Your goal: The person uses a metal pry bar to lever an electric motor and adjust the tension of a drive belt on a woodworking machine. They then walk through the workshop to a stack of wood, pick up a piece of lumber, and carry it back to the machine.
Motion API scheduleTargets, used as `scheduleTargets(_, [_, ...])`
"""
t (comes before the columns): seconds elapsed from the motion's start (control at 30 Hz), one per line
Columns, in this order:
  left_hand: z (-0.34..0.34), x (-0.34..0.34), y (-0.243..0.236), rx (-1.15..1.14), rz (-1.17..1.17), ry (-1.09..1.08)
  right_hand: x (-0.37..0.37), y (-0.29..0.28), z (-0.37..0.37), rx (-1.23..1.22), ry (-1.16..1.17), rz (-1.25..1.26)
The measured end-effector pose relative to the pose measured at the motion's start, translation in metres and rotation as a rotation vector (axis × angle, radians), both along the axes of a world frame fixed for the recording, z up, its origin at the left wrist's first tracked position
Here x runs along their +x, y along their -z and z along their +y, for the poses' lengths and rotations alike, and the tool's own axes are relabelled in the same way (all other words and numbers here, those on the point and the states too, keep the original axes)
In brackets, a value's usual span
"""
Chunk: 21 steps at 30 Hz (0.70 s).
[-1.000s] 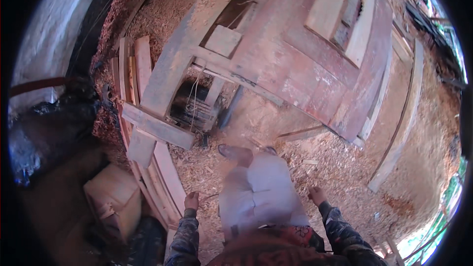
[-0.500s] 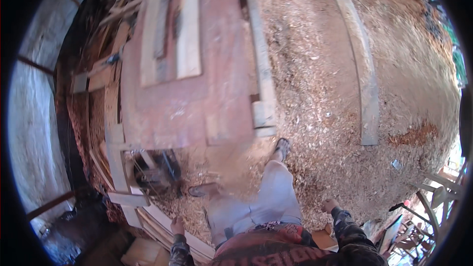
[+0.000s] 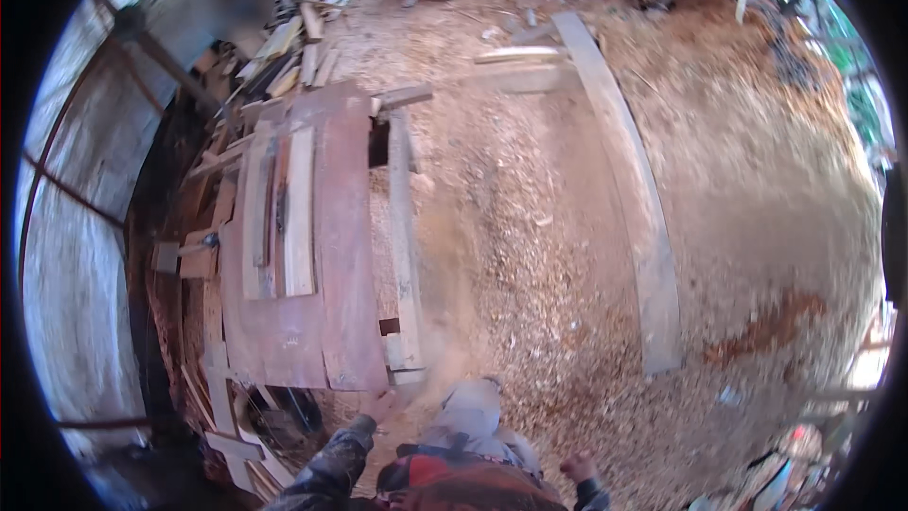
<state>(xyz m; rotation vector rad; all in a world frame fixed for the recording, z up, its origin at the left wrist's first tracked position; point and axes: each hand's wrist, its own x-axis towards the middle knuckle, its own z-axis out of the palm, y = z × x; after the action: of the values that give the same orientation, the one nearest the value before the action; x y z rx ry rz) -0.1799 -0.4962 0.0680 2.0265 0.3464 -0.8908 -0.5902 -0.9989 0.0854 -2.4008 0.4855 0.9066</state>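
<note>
Several planks [image 3: 301, 218] lie on the reddish panel [image 3: 345, 227], left on shaving-strewn ground [image 3: 515, 227]; its near corner meets the left hand [image 3: 380, 405], grip unclear. The right hand [image 3: 579, 466] hangs loosely half-curled, empty.

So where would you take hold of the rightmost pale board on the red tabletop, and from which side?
Probably by the long right edge of the pale board, around its middle, coming from the right: it is long and narrow and lies flat, that edge faces plain red tabletop, and its left edge sits close beside other boards.
</note>
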Motion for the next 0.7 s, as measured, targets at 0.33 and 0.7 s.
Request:
scheduleTargets(0.33, [-0.137,0.145,0.011,0.217,0.245,0.557,0.312,-0.008,-0.137,0.288,0.599,0.165])
scheduleTargets(0.7, [-0.326,0.624,0.014,0.066,-0.332,0.129,0.596,-0.057,-0.363,0.094,-0.086,0.106])
